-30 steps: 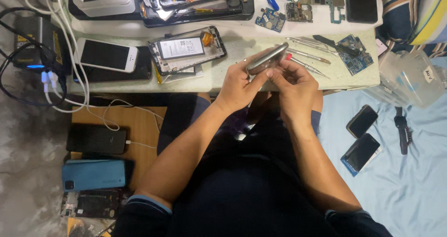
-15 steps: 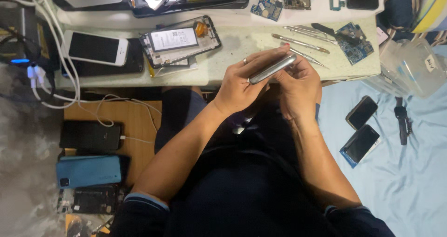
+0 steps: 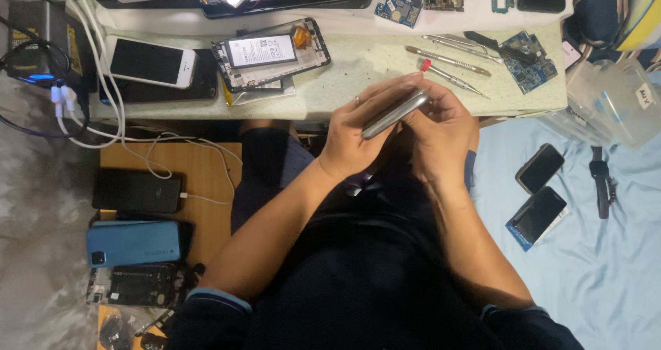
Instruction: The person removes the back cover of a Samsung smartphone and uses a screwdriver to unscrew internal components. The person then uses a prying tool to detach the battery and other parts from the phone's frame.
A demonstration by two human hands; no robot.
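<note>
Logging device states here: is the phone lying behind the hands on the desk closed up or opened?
Opened. The phone lies with its back off, its battery and inner frame bare on the desk.

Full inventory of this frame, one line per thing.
Silver phone: 1, grey, held edge-on in both hands.
Opened phone: 1, battery exposed, on desk.
White phone: 1, on desk, left.
Circuit boards: several, blue, on desk, right.
Metal tools: about four, silver, on desk.
Blue phone: 1, on wooden board, lower left.
Dark phones: 2, on blue sheet, right.
Left hand: grips the silver phone.
Right hand: grips the silver phone.
</note>
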